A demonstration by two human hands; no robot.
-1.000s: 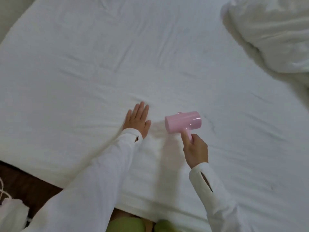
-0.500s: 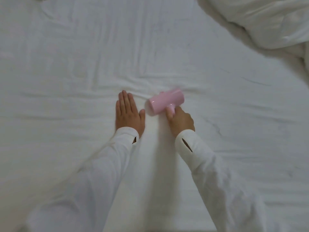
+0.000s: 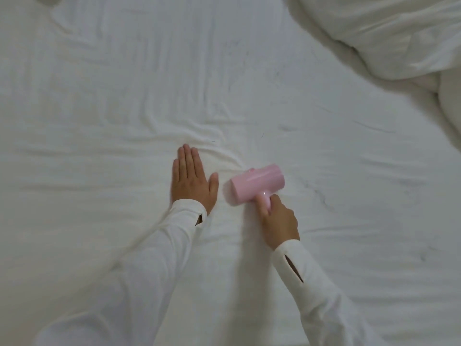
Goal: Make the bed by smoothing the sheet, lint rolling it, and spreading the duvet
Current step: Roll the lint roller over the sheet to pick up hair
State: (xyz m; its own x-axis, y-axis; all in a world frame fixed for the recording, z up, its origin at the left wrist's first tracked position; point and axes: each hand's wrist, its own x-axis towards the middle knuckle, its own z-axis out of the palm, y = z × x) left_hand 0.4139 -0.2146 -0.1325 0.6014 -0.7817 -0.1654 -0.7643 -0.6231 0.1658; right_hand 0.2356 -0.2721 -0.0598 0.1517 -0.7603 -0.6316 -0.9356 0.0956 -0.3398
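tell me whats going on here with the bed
A person in white long sleeves is lint rolling a wrinkled white bed sheet. The right hand grips the handle of a pink plastic lint roller, whose drum lies on the sheet. The left hand rests flat, palm down, just beside the roller, apparently holding the fabric taut. The white puffy duvet sits bunched at the upper right, not yet spread.
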